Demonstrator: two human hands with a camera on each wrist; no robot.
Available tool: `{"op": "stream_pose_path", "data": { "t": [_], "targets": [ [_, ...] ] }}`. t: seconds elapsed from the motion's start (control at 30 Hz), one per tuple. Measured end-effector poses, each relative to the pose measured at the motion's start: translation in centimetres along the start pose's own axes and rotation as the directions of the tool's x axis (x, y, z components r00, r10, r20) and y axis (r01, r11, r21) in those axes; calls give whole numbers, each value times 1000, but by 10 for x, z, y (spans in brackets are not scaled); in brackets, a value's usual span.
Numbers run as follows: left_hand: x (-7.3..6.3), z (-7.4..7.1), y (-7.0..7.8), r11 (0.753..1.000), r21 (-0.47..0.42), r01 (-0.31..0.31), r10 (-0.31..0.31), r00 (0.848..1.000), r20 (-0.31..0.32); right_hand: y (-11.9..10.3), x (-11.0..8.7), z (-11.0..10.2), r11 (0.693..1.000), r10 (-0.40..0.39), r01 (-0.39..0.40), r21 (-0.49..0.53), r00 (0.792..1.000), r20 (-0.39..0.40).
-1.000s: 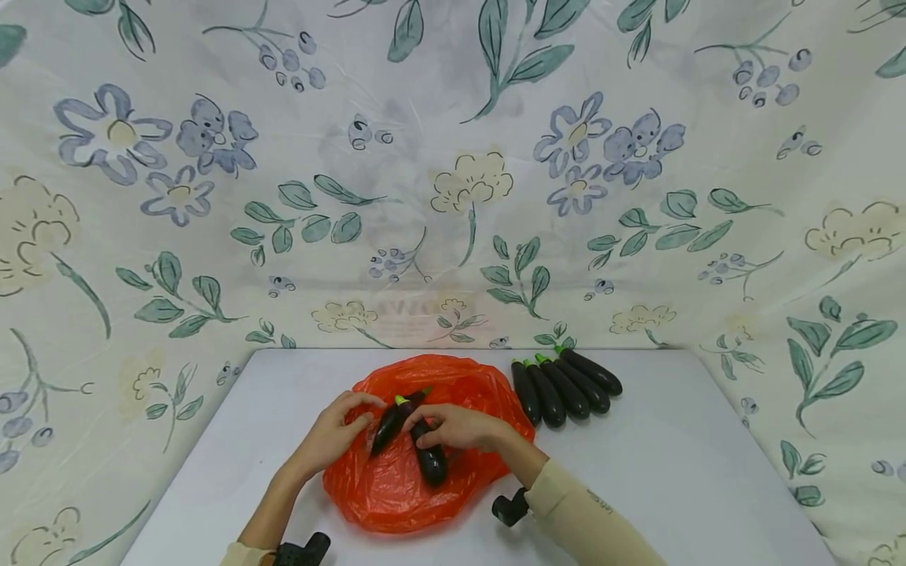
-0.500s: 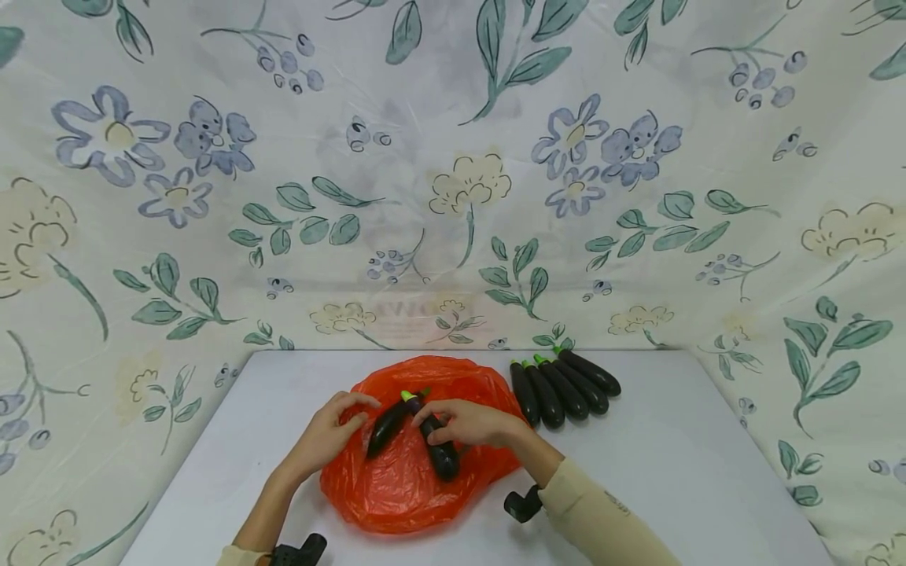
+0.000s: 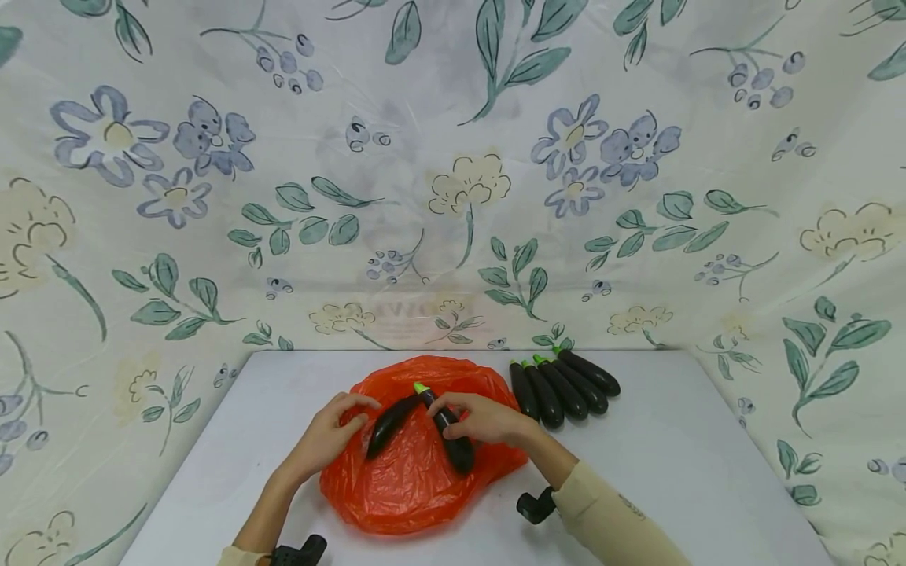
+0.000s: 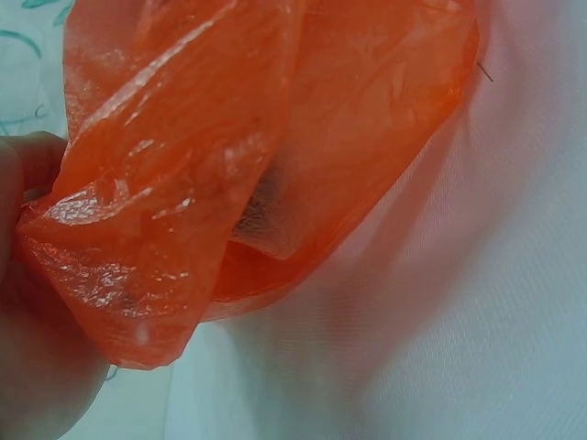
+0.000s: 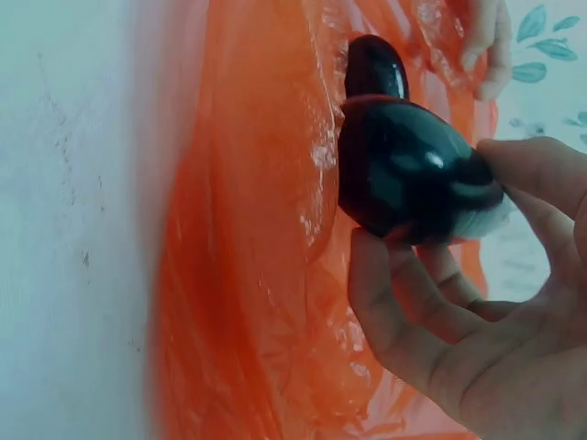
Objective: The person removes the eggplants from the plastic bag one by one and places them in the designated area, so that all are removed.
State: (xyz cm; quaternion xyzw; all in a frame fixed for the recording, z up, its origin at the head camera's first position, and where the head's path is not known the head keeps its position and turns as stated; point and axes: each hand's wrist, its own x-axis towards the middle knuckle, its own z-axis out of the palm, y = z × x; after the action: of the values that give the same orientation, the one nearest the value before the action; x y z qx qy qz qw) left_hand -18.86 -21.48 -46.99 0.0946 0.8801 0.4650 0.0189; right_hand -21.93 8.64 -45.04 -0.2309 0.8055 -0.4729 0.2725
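A crumpled red-orange plastic bag (image 3: 396, 499) lies spread on the table. My right hand (image 3: 484, 419) grips a dark eggplant (image 3: 458, 452) by its sides over the bag, its green stem end pointing up and left in the head view. In the right wrist view the fingers and thumb stand on either side of the eggplant's glossy round end (image 5: 404, 170). A second eggplant (image 3: 388, 428) rests slanted on the bag, left of the held one. At the bag's left edge, my left hand (image 3: 327, 431) pinches the thin plastic (image 4: 138, 220) between thumb and fingers, as the left wrist view shows.
Several eggplants (image 3: 559, 387) lie side by side at the back right of the white table (image 3: 658, 472), close to the bag's edge. A flowered cloth (image 3: 453, 228) hangs behind the table. Black wrist cameras (image 3: 535, 505) jut out below the forearms.
My right hand has moved to the right with the eggplant in its grip, widening the gap to the second eggplant. My left hand stays almost still at the bag's edge.
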Motion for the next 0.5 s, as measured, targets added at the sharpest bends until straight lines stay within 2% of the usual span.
{"op": "stream_pose_path", "data": {
  "t": [0.17, 0.5],
  "targets": [
    [0, 1, -2, 1000, -12, -16, 16, 1000, 5, 3, -3, -5, 999, -31, 33, 28, 998, -50],
    [1, 2, -3, 999, -29, -29, 30, 999, 15, 3, -6, -9, 996, -88, 89, 9, 993, -83]
  ]
}}
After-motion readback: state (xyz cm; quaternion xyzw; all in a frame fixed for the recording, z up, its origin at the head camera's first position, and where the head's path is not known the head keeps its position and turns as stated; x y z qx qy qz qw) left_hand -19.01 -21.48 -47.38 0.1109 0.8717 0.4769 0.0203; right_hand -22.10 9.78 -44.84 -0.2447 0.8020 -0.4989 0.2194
